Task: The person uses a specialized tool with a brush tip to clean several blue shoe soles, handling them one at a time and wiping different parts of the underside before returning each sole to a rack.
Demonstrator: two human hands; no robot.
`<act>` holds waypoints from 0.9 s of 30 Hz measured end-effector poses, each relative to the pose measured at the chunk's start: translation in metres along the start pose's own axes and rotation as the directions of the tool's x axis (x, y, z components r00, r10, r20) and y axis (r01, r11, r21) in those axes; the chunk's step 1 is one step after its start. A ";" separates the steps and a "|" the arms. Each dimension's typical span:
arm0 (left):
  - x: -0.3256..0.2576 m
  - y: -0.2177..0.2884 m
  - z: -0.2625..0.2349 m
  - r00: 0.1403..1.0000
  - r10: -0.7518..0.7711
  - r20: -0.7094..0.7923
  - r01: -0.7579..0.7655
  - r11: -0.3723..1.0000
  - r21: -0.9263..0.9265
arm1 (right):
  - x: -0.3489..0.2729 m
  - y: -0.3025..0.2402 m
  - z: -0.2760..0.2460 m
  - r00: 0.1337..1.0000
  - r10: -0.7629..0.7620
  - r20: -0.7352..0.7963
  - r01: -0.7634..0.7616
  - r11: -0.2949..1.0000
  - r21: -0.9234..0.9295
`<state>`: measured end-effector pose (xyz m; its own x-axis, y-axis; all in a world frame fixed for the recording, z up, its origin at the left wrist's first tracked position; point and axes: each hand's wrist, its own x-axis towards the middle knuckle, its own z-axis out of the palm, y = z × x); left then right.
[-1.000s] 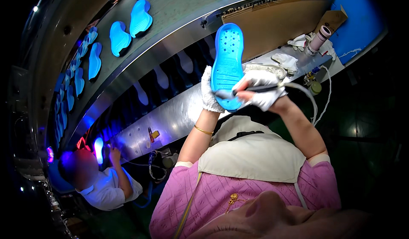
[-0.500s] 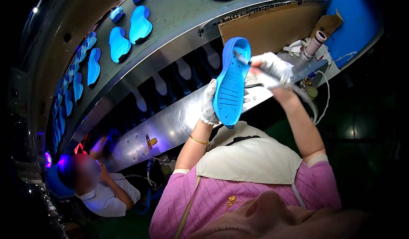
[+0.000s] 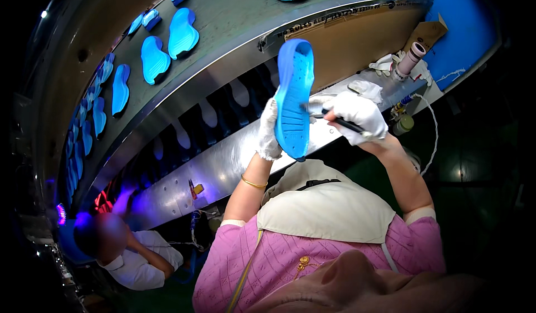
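A blue shoe sole [image 3: 293, 126] stands tilted upright before me, its hollow, ribbed and dotted inner side turned to the right. Wrapped round its left edge is my left hand [image 3: 268, 133] in a white glove. My right hand [image 3: 362, 115], gloved with bare fingertips showing, grips a slim black-handled brush [image 3: 347, 124]. The brush's tip lies at the right edge of the sole, near its middle; whether it touches is blurred.
Several blue soles [image 3: 182, 33] lie on the dark conveyor belt [image 3: 234, 11] ahead. A metal ledge [image 3: 223, 159] below it carries pliers [image 3: 193, 189], white cloths [image 3: 365, 91] and a pink cup [image 3: 411, 61]. Pale soles sit in the dark shelf beneath. Another person [image 3: 139, 257] works at the left.
The brush has moved from the sole's upper end down to its right edge near the middle. My left hand has shifted the sole slightly left and up. Soles on the belt have crept along.
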<state>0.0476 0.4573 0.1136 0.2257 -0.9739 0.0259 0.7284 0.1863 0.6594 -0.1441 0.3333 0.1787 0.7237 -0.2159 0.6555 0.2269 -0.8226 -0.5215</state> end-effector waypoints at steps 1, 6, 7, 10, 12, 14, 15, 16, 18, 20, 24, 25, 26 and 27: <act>0.003 0.007 0.005 0.999 -0.024 -0.031 0.022 0.998 -0.052 | -0.006 -0.002 -0.002 0.997 0.071 -0.013 -0.070 0.994 0.079; 0.046 0.090 0.057 0.962 0.156 0.226 -0.139 0.986 -0.089 | 0.005 -0.015 -0.018 0.897 0.325 -0.299 -0.194 0.898 0.396; 0.062 0.106 0.059 0.983 0.143 0.112 -0.104 0.950 -0.293 | 0.005 -0.015 -0.017 0.893 0.333 -0.304 -0.190 0.889 0.416; 0.103 0.151 0.028 0.988 0.136 -0.068 -0.152 0.891 -0.427 | 0.003 -0.011 0.001 0.884 0.359 -0.299 -0.163 0.837 0.523; 0.106 0.150 0.026 0.993 0.102 0.059 -0.009 0.568 -0.823 | -0.007 -0.006 0.010 0.869 0.411 -0.277 -0.151 0.752 0.642; 0.096 0.136 0.025 0.996 0.085 -0.027 -0.086 0.843 -0.531 | -0.017 -0.004 0.011 0.853 0.449 -0.267 -0.171 0.722 0.670; 0.089 0.127 0.028 0.988 0.106 -0.112 -0.123 0.980 -0.154 | -0.021 -0.003 0.010 0.829 0.487 -0.275 -0.182 0.700 0.690; 0.086 0.123 0.029 0.970 0.162 -0.179 -0.115 0.962 0.248 | -0.022 -0.003 0.007 0.816 0.496 -0.298 -0.188 0.714 0.675; 0.081 0.136 0.021 0.919 0.394 -0.012 -0.326 0.776 0.540 | -0.025 -0.001 0.002 0.790 0.492 -0.365 -0.242 0.798 0.552; 0.078 0.167 0.005 0.657 0.642 0.395 -0.298 -0.260 0.918 | -0.021 -0.005 0.005 0.778 0.526 -0.345 -0.241 0.756 0.609; 0.068 0.232 -0.053 0.685 0.703 0.192 0.489 -0.638 0.594 | -0.018 -0.001 0.024 0.799 0.562 -0.213 -0.268 0.649 0.712; 0.065 0.233 -0.043 0.693 0.691 0.203 0.467 -0.646 0.604 | -0.022 -0.004 0.020 0.817 0.544 -0.193 -0.278 0.663 0.695; 0.059 0.233 -0.041 0.705 0.684 0.188 0.460 -0.643 0.613 | -0.024 -0.002 0.023 0.832 0.530 -0.166 -0.318 0.700 0.639; 0.055 0.228 -0.038 0.689 0.689 0.226 0.424 -0.636 0.645 | -0.025 0.000 0.024 0.858 0.474 -0.197 -0.309 0.784 0.539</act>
<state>0.2506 0.4508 0.2365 0.5107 -0.5722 0.6417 -0.7846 -0.6154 0.0758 -0.1469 0.3516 0.1493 0.5999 -0.6790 0.4232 0.3055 -0.2944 -0.9055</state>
